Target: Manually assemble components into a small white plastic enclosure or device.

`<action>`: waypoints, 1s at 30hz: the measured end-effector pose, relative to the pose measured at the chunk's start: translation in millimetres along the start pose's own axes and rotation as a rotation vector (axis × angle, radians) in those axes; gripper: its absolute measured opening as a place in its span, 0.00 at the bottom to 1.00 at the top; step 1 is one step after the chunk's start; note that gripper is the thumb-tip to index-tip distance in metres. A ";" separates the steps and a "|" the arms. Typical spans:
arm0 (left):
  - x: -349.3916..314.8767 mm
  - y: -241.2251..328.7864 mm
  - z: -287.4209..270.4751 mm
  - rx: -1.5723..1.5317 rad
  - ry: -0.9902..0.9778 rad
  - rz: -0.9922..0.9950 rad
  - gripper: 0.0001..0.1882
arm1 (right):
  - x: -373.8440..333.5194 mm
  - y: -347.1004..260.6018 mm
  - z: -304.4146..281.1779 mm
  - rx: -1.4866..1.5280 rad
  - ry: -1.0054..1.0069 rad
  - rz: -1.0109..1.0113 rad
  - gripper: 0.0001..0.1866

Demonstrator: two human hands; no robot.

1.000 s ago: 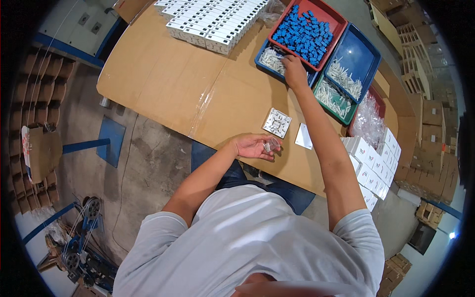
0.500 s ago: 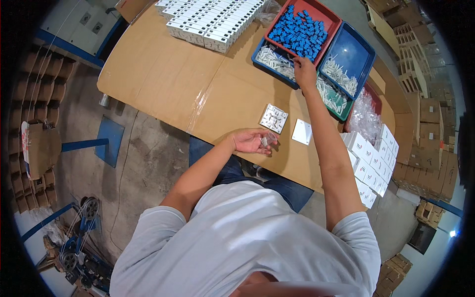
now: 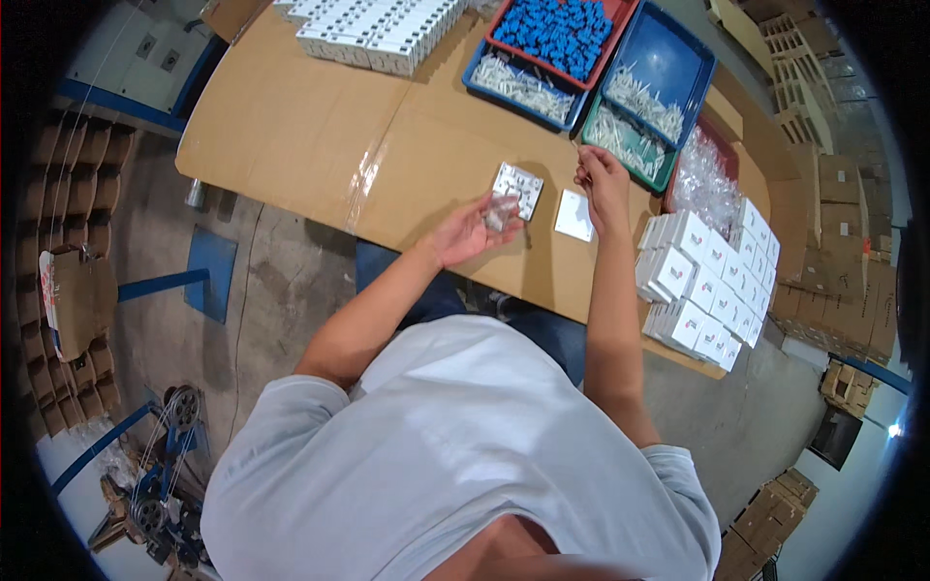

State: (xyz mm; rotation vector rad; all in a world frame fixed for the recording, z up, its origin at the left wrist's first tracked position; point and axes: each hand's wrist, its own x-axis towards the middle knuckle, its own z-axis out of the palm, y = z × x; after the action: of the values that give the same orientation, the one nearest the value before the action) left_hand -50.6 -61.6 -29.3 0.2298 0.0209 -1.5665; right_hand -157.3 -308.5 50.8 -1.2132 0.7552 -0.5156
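Left fingers (image 3: 511,233) loosely curled round clear plastic (image 3: 501,212), right fingers (image 3: 589,161) pinched (on something slim (image 3: 575,146))

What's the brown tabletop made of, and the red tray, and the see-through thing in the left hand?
Brown tabletop: probably cardboard, matte, with shiny tape on it. Red tray: likely plastic, smooth, slightly shiny. See-through thing: perhaps thin plastic, clear and glinting, but blurry.

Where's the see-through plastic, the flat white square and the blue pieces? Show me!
See-through plastic (image 3: 501,211): head view, on its crinkly middle.
Flat white square (image 3: 573,215): head view, on its top face.
Blue pieces (image 3: 554,37): head view, mid-pile.
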 end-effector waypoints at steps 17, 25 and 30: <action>7.0 -18.7 117.2 0.300 0.167 0.070 0.26 | -104.5 -50.7 23.8 -0.121 -0.062 -0.290 0.12; 2.0 -12.0 112.9 0.266 0.158 0.071 0.23 | -98.8 -52.2 35.5 -0.430 -0.229 -0.420 0.04; 0.0 -5.7 104.1 0.250 0.125 0.090 0.21 | -97.4 -52.6 41.3 -0.482 -0.308 -0.367 0.06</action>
State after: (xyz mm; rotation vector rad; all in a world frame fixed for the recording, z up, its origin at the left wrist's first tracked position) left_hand -70.0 -78.1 71.8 0.5188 -0.0871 -1.4614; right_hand -188.1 -227.5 131.1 -1.8515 0.3996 -0.4399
